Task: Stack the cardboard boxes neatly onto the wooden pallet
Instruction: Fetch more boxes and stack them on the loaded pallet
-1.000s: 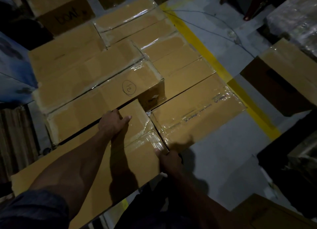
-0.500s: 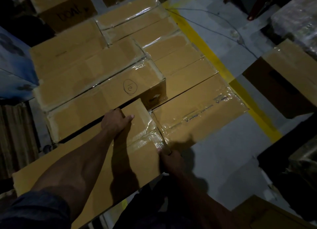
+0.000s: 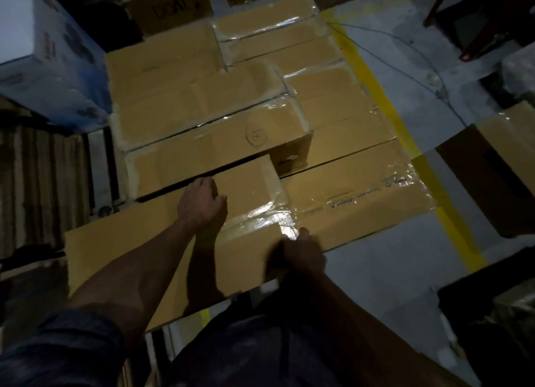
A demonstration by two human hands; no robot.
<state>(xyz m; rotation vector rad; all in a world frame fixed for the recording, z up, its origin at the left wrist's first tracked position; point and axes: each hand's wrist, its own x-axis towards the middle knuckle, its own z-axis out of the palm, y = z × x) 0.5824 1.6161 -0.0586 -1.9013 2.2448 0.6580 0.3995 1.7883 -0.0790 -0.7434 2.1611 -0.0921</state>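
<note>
Far left: white/blue printed carton, off the stack, not part of this move.

Near left-centre: long cardboard box lies flat on the stack, its far edge beside the box marked w/ a circled number. A dark gap shows between them, narrower than a sec ago, so the long box has been nudged far-ward toward the row. Judgement: seating/squaring step, nearly done; gap not fully closed at its left end.

Centre: left hand is on top of the long box at its far edge, fingers curled over that edge, holding it. Looks shifted a bit since the earlier frames, same grip.

Right of centre: right hand at the box's near right corner by the shiny tape; blurred and dark, looks curled onto the corner but can't tell the grip for sure.

Right: taped box touches the long box's right end, a level lower. Pallet itself hidden under the boxes. Yellow floor line runs past the stack; loose box sits far right on the floor, likely next.
</note>
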